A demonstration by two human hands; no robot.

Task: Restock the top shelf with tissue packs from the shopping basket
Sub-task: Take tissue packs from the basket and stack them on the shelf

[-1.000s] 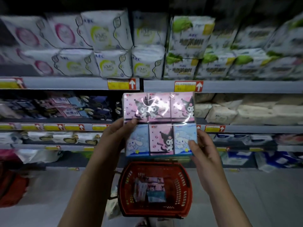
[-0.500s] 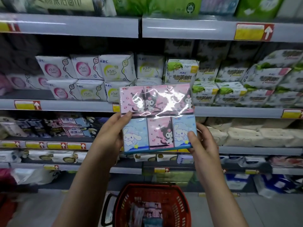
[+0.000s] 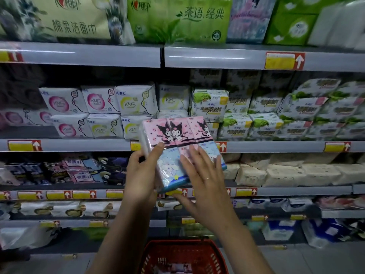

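So you've got the tissue pack (image 3: 177, 143) up in the air right in front of you, tilted a bit, pink cartoon panels on the upper half and blue ones lower down. It's level with the shelf of white and green pad packs (image 3: 136, 101), well below the top shelf (image 3: 217, 56) and nowhere near touching it.

Your left hand (image 3: 141, 175) has the pack by its left edge: thumb laid across the front, the other fingers (image 3: 136, 157) curled round the side, so that's a proper grip. Your right hand (image 3: 205, 180) is just lying flat on the front face, fingers (image 3: 194, 155) straight and spread a little, thumb poking out under the bottom edge.

The top shelf is loaded with big green tissue bundles (image 3: 177, 18). The red shopping basket (image 3: 183, 258) sits low between your forearms, something pinkish in it, too blurry to call.
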